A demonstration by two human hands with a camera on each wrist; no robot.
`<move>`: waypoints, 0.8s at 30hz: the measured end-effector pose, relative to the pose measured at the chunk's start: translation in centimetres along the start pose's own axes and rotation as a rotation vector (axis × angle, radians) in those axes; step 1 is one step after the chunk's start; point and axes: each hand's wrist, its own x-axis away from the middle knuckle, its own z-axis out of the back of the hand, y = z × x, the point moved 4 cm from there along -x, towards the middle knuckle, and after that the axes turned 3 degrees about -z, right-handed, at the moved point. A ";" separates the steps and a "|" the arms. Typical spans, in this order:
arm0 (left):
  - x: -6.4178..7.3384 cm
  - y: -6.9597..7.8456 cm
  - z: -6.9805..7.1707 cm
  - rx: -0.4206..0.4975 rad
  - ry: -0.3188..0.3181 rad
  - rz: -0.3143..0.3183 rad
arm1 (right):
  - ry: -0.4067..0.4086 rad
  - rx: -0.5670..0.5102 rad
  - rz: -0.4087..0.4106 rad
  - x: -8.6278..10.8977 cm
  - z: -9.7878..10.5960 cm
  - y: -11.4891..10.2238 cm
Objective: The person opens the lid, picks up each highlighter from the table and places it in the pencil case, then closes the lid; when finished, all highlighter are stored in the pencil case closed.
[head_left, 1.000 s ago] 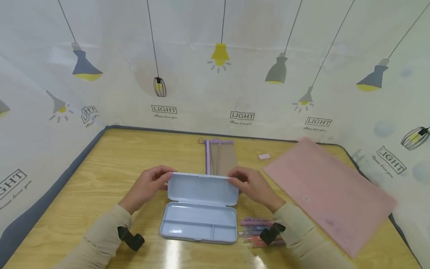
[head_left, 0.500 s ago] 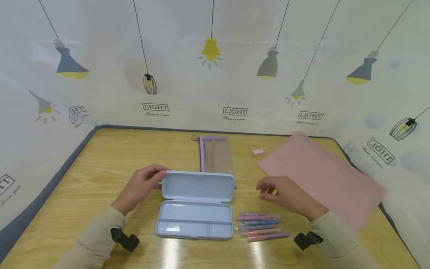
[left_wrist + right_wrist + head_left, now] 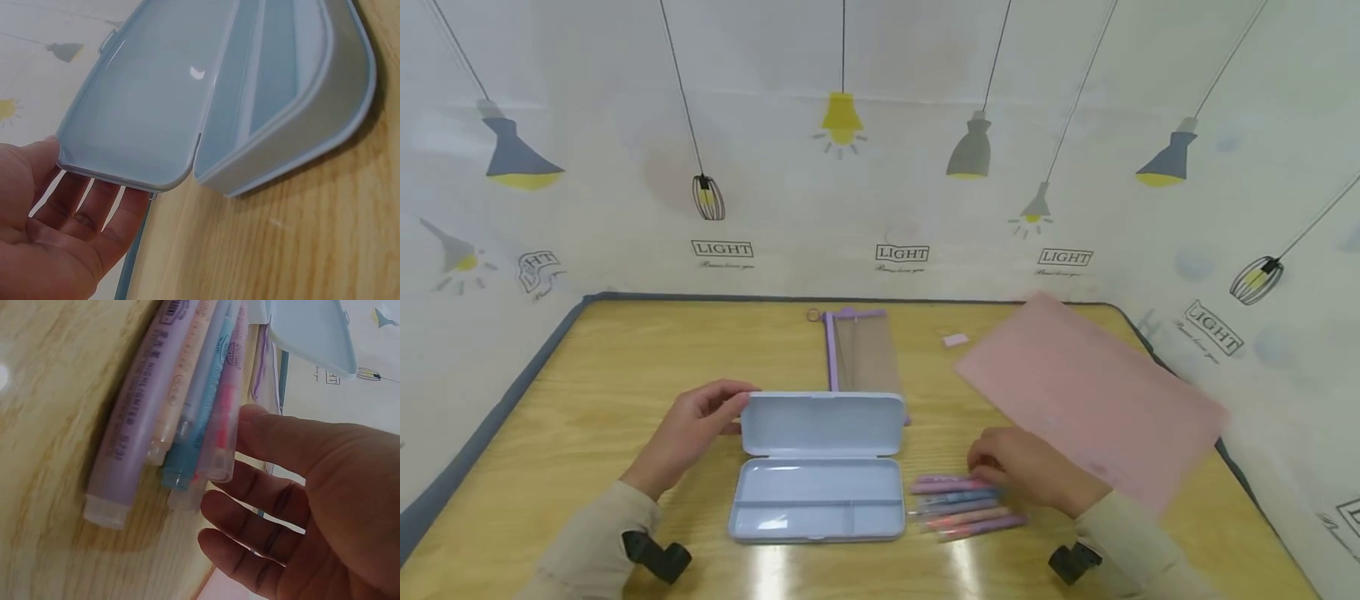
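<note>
A light blue pencil case (image 3: 790, 479) stands open on the table, its lid raised and its compartments bare. My left hand (image 3: 681, 433) holds the lid's left corner, with the thumb (image 3: 40, 156) at the edge and the fingers behind, as the left wrist view shows. Right of the case lies a row of several highlighters (image 3: 973, 527). At the far end of that row hovers my right hand (image 3: 1030, 468), fingers loosely bent. In the right wrist view its thumb is beside a pink highlighter (image 3: 228, 406); I cannot tell whether they touch. A purple highlighter (image 3: 134, 412) lies on the row's other side.
Behind the lid lies a clear pouch with purple edging (image 3: 868, 346), partly hidden. A small pink eraser (image 3: 956, 340) lies farther right. A large pink sheet (image 3: 1090, 400) covers the table's right side. A printed backdrop (image 3: 775, 192) surrounds the wooden table (image 3: 647, 350).
My right hand has left the lid's right corner and moved right and down to the highlighters. The left hand stays on the lid. The head view has shifted a little.
</note>
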 end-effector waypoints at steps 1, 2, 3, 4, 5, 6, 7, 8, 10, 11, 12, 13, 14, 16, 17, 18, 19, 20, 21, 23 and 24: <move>0.0 0.1 -0.1 0.005 -0.006 -0.004 | 0.008 0.003 -0.001 0.1 0.0 0.0; -0.1 0.1 -0.2 0.004 -0.007 -0.002 | 0.012 -0.003 -0.001 0.2 0.0 0.0; -0.1 0.2 -0.3 0.005 -0.009 0.000 | 0.014 -0.009 -0.001 0.2 0.0 0.0; -0.2 0.2 -0.3 0.006 -0.008 0.002 | 0.016 -0.013 0.002 0.3 0.0 0.0; -0.2 0.3 -0.3 0.008 -0.007 0.005 | 0.016 -0.016 0.006 0.3 0.0 0.0; -0.2 0.3 -0.3 0.008 -0.004 0.008 | 0.015 -0.014 0.010 0.3 0.0 0.0; -0.3 0.3 -0.3 0.006 -0.003 0.010 | 0.014 -0.010 0.014 0.2 0.0 0.0; -0.3 0.3 -0.3 0.005 -0.001 0.012 | 0.011 -0.008 0.018 0.2 0.0 0.0; -0.3 0.3 -0.3 0.008 0.000 0.015 | 0.008 0.006 0.023 0.1 0.0 0.0; -0.3 0.3 -0.2 0.007 0.000 0.016 | 0.007 0.011 0.023 0.0 -0.1 0.0; -0.3 0.3 -0.2 0.005 0.000 0.017 | 0.005 0.013 0.021 0.0 -0.1 0.1; -0.3 0.2 -0.2 0.004 0.000 0.016 | 0.006 0.015 0.020 -0.1 -0.2 0.1; -0.3 0.2 -0.1 0.004 0.000 0.016 | 0.006 0.017 0.019 -0.1 -0.2 0.1; -0.3 0.0 -0.1 0.004 0.001 0.017 | 0.007 0.018 0.015 -0.2 -0.3 0.1; -0.3 0.0 0.0 0.003 0.002 0.017 | 0.009 0.020 0.015 -0.3 -0.4 0.1; -0.3 -0.1 0.0 0.003 0.004 0.018 | 0.011 0.021 0.013 -0.4 -0.4 0.1; -0.2 -0.2 0.0 0.003 0.005 0.019 | 0.016 0.026 0.015 -0.5 -0.4 0.1; -0.3 -0.2 0.0 0.003 0.006 0.020 | 0.021 0.031 0.015 -0.5 -0.5 0.1; -0.3 -0.3 0.0 0.003 0.007 0.021 | 0.027 0.037 0.012 -0.6 -0.5 0.1; -0.3 -0.3 0.0 0.002 0.009 0.022 | 0.036 0.053 0.006 -0.7 -0.5 0.1; -0.3 -0.3 0.0 0.000 0.009 0.023 | 0.040 0.061 0.001 -0.7 -0.5 0.1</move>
